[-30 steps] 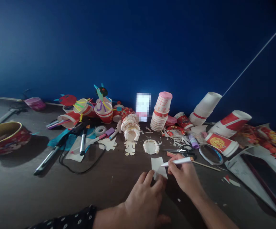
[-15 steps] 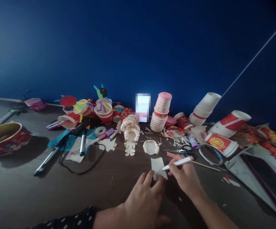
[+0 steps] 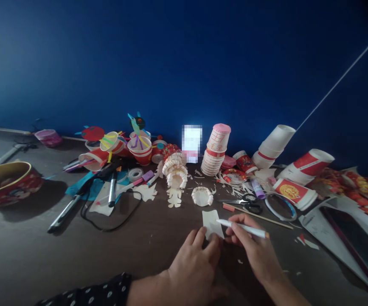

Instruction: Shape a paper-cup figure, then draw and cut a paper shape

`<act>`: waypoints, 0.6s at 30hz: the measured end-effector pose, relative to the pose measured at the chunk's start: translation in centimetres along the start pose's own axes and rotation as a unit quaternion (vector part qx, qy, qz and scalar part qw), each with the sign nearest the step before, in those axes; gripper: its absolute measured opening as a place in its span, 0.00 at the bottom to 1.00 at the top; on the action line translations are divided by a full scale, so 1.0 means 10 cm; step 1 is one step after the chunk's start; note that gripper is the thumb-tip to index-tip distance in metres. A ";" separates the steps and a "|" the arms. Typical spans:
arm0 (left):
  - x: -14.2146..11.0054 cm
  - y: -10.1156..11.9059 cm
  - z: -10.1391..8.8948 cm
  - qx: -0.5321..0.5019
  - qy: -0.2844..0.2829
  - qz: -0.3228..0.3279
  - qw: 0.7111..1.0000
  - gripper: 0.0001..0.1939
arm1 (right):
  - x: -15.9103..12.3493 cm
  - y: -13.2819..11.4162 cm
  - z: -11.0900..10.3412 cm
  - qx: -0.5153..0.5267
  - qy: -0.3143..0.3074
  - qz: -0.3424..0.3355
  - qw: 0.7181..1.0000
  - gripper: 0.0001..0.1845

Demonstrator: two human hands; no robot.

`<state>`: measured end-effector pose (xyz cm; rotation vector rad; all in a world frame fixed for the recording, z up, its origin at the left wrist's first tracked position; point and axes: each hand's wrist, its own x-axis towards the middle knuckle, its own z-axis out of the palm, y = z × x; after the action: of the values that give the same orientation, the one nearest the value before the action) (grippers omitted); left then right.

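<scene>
A small cream piece of paper [image 3: 211, 221] lies flat on the dark table in front of me. My left hand [image 3: 192, 259] steadies its lower edge, with curled fingertips pressing at the near corners. In my right hand [image 3: 250, 240] is a white marker pen [image 3: 244, 228] with an orange end, pinched between thumb and fingers. The pen's tip is over the upper right part of the paper; whether it touches I cannot tell. Just beyond the paper sits a shallow round paper piece [image 3: 202, 196] with a folded rim, beside a cream figure-shaped cutout [image 3: 174, 198].
Scissors [image 3: 250, 203] and a thin wooden stick [image 3: 273, 220] lie beyond my right hand. Paper cup stacks [image 3: 214, 153] stand at the back. A phone [image 3: 355, 242] rests at right, a glue gun [image 3: 64, 212] and black marker [image 3: 112, 191] at left. Paper scraps are scattered about.
The marker pen's tip has moved up the paper, and its rear end has swung down and right. My right hand has shifted with it; my left hand stays at the paper's lower edge.
</scene>
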<state>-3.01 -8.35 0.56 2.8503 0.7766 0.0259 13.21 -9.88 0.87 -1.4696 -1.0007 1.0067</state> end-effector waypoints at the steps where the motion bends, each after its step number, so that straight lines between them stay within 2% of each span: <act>1: 0.00 0.00 0.00 0.000 -0.003 -0.001 1.000 0.37 | 0.00 0.00 0.00 -0.010 -0.006 -0.005 1.000 0.12; 6: 0.00 0.02 -0.03 0.009 -0.016 -0.002 1.000 0.35 | 0.11 0.03 0.02 -0.083 -0.023 -0.070 0.994 0.11; 12: 0.00 0.02 -0.02 0.023 -0.007 0.007 1.000 0.33 | 0.17 0.11 0.01 -0.174 -0.047 -0.131 0.975 0.09; 18: 0.00 0.02 -0.03 0.023 -0.005 0.008 1.000 0.32 | 0.15 0.12 0.02 -0.176 -0.049 -0.114 0.977 0.09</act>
<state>-2.96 -8.50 0.88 2.8983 0.7622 -0.0030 13.56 -8.49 -0.43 -1.5546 -1.4413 0.7671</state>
